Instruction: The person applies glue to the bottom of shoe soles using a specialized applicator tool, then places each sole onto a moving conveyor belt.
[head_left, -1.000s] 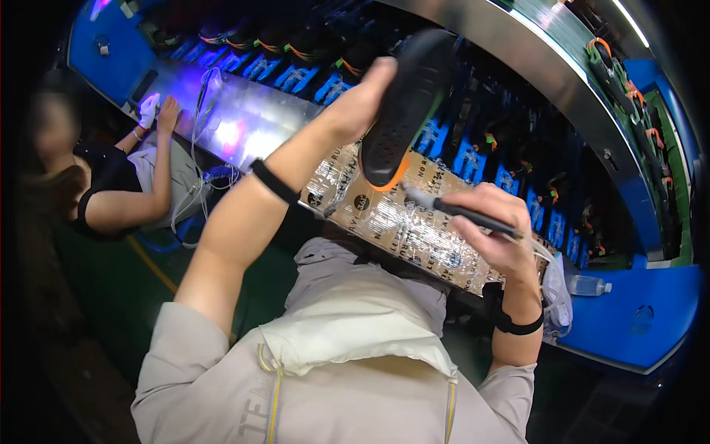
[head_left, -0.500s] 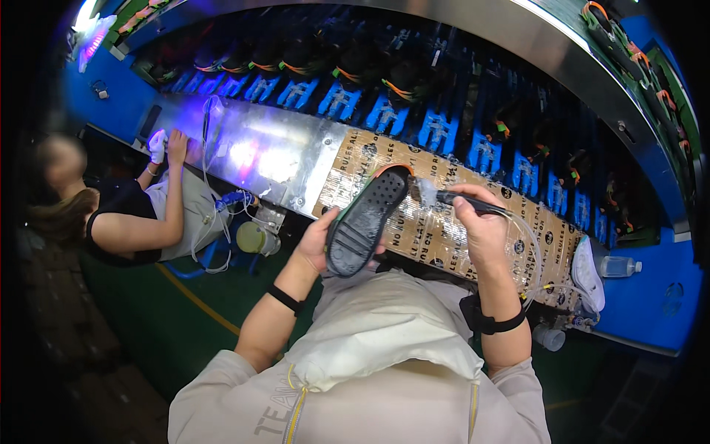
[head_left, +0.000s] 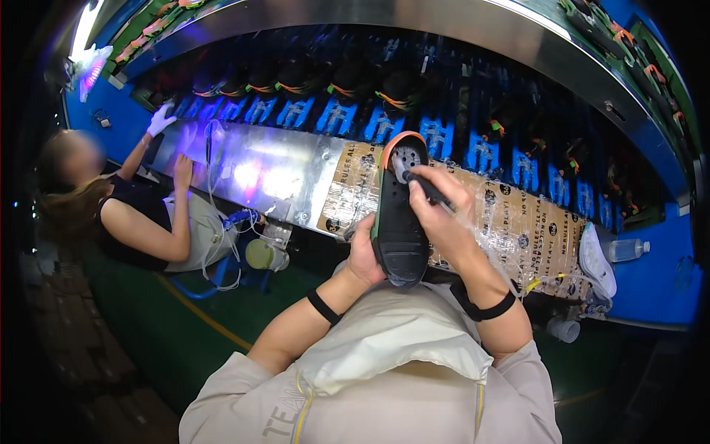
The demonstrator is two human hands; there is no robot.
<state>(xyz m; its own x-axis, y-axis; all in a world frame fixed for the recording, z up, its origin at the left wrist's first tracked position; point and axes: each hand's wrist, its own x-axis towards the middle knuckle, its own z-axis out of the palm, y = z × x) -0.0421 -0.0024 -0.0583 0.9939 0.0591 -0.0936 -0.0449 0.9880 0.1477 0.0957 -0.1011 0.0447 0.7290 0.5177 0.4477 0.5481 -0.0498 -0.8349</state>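
Here, the person's left hand (head_left: 364, 255) grips a black shoe with an orange-edged sole (head_left: 398, 211) from its left side, fingers wrapped around the edge, holding it sole-up above the front of a cardboard-covered workbench wrapped in clear film (head_left: 518, 229), while the right hand (head_left: 444, 214) closes its fingers around a thin dark brush-like tool (head_left: 427, 189) whose tip rests on the heel end of the sole; both wrists carry black bands, and a pale cloth bib (head_left: 384, 344) lies over the person's beige shirt. Behind the bench a blue conveyor rack (head_left: 340, 115) holds a row of dark shoes under a curved metal hood. At the right end of the bench a white shoe (head_left: 596, 260) lies beside a clear plastic bottle (head_left: 627, 250). To the left, a co-worker in a dark top reaches a white-gloved hand (head_left: 160, 118) toward the rack, beside a shiny metal panel (head_left: 251, 174)
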